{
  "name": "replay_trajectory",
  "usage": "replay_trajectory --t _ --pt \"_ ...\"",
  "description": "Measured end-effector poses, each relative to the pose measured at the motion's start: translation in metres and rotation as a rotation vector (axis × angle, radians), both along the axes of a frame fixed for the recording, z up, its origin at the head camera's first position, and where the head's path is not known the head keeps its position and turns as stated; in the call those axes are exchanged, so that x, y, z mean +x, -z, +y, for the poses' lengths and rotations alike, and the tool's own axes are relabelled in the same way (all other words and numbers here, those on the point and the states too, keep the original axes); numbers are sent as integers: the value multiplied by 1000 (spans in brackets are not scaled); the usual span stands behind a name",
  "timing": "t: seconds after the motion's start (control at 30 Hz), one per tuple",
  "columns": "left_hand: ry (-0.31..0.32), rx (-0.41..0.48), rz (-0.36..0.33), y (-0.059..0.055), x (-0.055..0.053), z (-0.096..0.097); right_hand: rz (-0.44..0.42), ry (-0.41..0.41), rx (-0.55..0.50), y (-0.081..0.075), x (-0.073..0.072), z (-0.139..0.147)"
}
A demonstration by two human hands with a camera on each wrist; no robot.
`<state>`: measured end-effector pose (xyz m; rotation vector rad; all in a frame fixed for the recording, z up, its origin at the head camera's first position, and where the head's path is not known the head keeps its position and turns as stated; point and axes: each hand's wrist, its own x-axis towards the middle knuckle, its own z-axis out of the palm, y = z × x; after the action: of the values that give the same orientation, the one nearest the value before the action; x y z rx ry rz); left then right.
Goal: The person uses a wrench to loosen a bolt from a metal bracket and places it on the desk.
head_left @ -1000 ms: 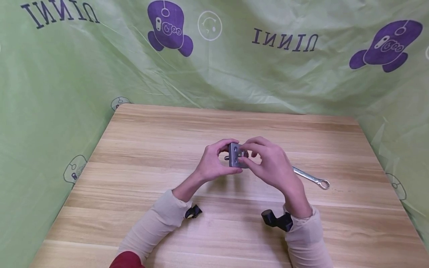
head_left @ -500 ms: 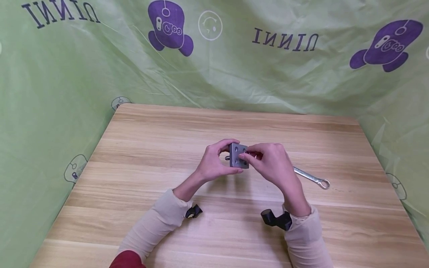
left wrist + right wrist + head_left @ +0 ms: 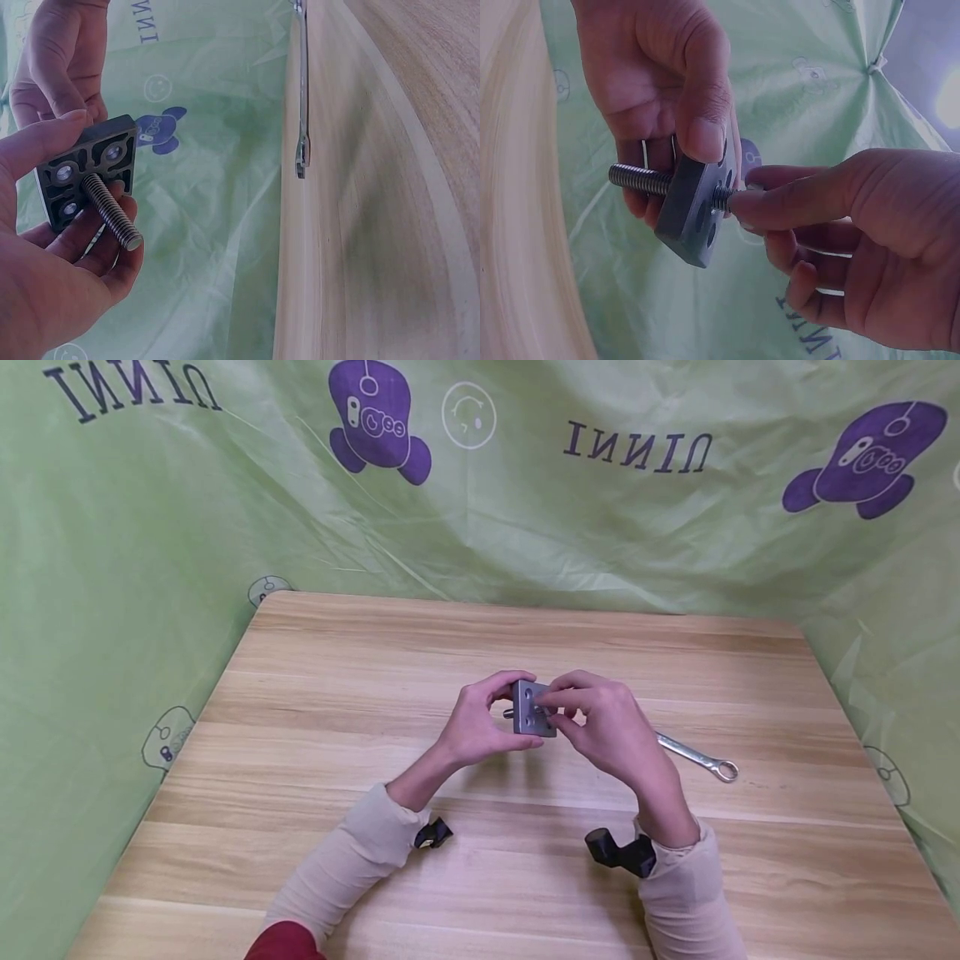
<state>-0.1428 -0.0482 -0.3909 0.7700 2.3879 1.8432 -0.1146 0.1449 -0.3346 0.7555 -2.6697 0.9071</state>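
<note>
A square grey plate (image 3: 520, 710) with round holes is held upright above the table by my left hand (image 3: 476, 720), thumb and fingers on opposite edges. Through its middle runs a threaded bolt (image 3: 112, 214); the long shank sticks out on the ribbed side in the left wrist view. On the smooth side, my right hand (image 3: 611, 727) pinches the bolt's other end between thumb and forefinger. A short stretch of thread shows between plate and fingertips in the right wrist view. The bolt's head is mostly covered by those fingers.
A combination wrench (image 3: 696, 757) lies on the wooden table (image 3: 375, 643) to the right, partly behind my right hand. Green printed fabric (image 3: 510, 527) hangs around the back and sides. Both wrists carry black camera mounts (image 3: 621, 853).
My right fingers have shifted round the bolt's end, from bunched close half a second ago to spread further forward now. The left hand and plate stay in place.
</note>
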Motion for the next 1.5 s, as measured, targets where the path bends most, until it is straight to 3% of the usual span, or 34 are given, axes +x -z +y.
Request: replay_trajectory --t 0.2,0.43,0.57,0.73,0.87,1.0,1.27,1.5 --pt "0 3 5 1 -1 0 98 -35 35 1 0 0" --pt "4 11 4 0 0 0 74 -46 -10 1 0 2" --pt "5 16 13 0 -1 -1 42 37 -39 0 -2 1" --pt "5 15 9 1 -1 0 -90 184 4 -1 -3 -2" --pt "3 15 4 1 -1 0 -162 218 32 -1 -3 -4" --pt "1 8 4 0 -1 -1 -168 205 20 -1 -2 -5" --pt "-3 1 1 -1 0 -1 -43 97 27 -1 -2 -3" --pt "-1 -1 9 0 -1 -1 -21 31 -1 -1 1 -2"
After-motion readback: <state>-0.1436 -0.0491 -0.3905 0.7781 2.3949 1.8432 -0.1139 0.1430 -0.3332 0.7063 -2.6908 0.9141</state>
